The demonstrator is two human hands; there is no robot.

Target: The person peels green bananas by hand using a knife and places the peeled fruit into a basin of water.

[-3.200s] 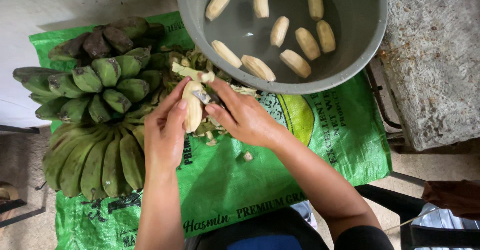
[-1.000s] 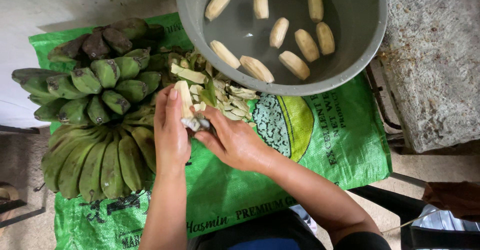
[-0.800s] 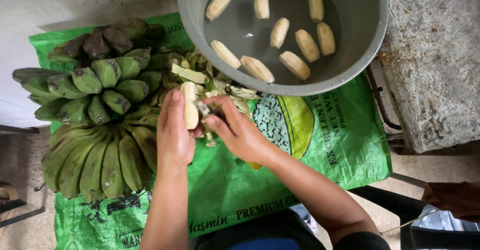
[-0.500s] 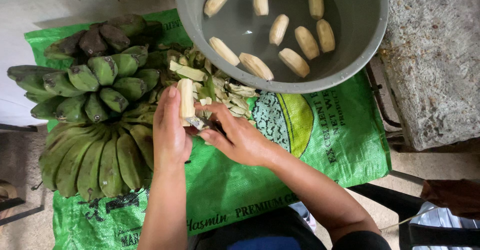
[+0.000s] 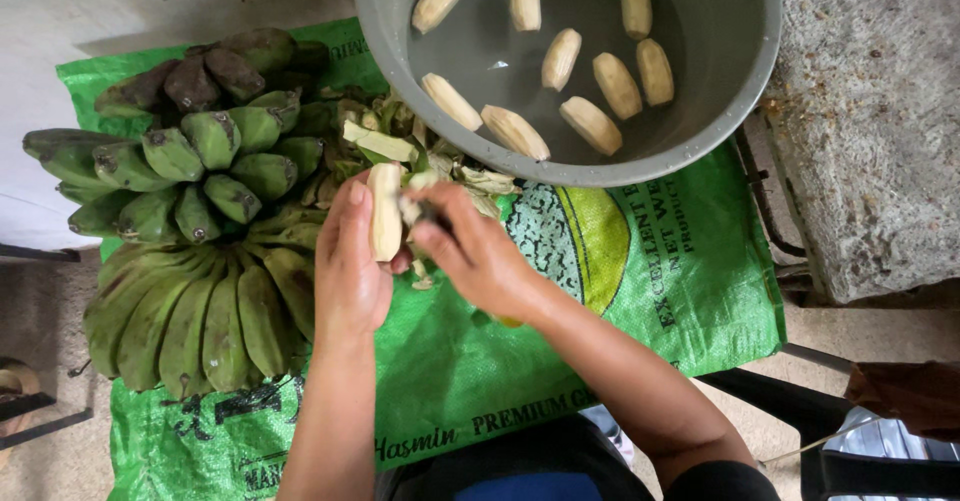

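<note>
Grip: our left hand [image 5: 350, 266] clamps the peeled banana [image 5: 384, 211] upright; our right hand [image 5: 480, 256] pinches closed just beside it. Peels [image 5: 440, 166] above, green bunches [image 5: 190, 231] left, basin [image 5: 740, 91] beyond.

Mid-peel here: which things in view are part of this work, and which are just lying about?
In use: left hand holding peeled banana; right hand; grey basin; green bananas; peel scraps; green sack.
Lying about: concrete slab; black chair frame.
</note>
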